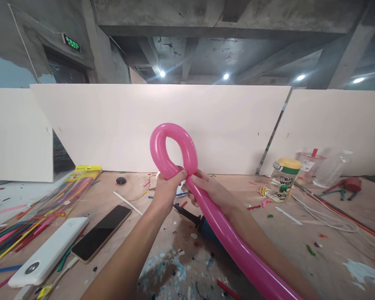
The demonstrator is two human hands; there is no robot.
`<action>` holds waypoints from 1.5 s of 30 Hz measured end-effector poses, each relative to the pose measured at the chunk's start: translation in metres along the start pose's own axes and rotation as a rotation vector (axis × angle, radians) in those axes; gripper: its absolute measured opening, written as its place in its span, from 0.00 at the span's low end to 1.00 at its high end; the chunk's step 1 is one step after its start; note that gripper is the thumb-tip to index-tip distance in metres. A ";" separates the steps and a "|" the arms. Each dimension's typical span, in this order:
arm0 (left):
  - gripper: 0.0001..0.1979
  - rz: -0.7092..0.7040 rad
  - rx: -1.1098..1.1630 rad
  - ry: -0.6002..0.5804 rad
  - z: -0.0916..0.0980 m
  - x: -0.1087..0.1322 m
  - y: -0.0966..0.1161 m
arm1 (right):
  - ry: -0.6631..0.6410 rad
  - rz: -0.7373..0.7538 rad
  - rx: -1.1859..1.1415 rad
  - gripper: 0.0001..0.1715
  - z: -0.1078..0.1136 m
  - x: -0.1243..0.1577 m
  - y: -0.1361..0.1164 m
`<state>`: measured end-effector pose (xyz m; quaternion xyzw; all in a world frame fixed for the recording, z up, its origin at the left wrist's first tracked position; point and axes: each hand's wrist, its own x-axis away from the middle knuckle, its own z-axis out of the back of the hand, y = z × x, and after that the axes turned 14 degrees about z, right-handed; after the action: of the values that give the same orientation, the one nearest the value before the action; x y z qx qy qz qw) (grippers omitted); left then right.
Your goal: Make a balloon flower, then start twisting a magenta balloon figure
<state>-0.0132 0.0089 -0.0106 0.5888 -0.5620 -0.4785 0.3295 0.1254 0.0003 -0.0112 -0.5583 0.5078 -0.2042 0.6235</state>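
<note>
A long pink modelling balloon (220,225) is bent into a round loop at its far end, above the table. My left hand (171,185) pinches the base of the loop between thumb and fingers. Close against it, my right hand (204,187) grips the balloon just below the same crossing point. From there the straight part runs down over my right forearm and out of the lower edge. Below my hands lies a balloon pump (190,216) with a black nozzle and a blue body, partly hidden by the balloon.
To the left are a phone (101,233), a white power bank (50,250) with a cable, and a pack of uninflated balloons (78,183). A yellow-lidded cup (283,179) and a clear bottle (333,168) stand at right. White panels (112,125) close off the back.
</note>
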 end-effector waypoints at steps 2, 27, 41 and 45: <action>0.09 0.014 -0.015 -0.070 -0.001 0.002 0.000 | 0.003 0.017 -0.022 0.19 -0.001 -0.002 0.001; 0.13 -0.029 -0.293 -0.299 0.017 -0.003 0.009 | 0.030 -0.307 -0.115 0.36 0.003 0.001 -0.001; 0.12 -0.368 -0.393 0.069 0.010 -0.003 0.000 | 0.008 -0.234 -0.122 0.27 0.004 -0.001 -0.003; 0.06 -0.452 -0.453 0.074 0.011 -0.001 -0.001 | 0.003 -0.260 -0.022 0.26 0.004 0.000 -0.004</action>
<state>-0.0232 0.0122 -0.0149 0.6272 -0.2839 -0.6308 0.3579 0.1306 0.0013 -0.0082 -0.6256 0.4345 -0.2787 0.5850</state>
